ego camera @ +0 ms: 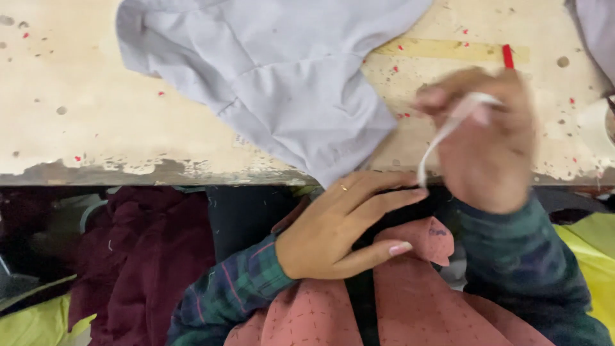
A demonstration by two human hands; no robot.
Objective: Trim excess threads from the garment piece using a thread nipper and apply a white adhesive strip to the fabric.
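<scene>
My left hand [343, 224] lies low in the middle over dark cloth at the table's edge, its fingertips pinching the lower end of a thin white strip [442, 138]. My right hand [490, 138], blurred by motion, is raised above it with its fingers closed on the strip's upper end. The strip runs taut between the two hands. Both arms wear dark plaid sleeves. A pale grey garment [282, 77] lies crumpled on the worn cream table [77, 115], its corner hanging near my left hand.
A yellow ruler with a red end [461, 50] lies on the table behind my right hand. Maroon cloth [147, 256] is piled under the table at left, yellow-green fabric [592, 256] at right. A pink patterned garment [410, 307] covers my lap.
</scene>
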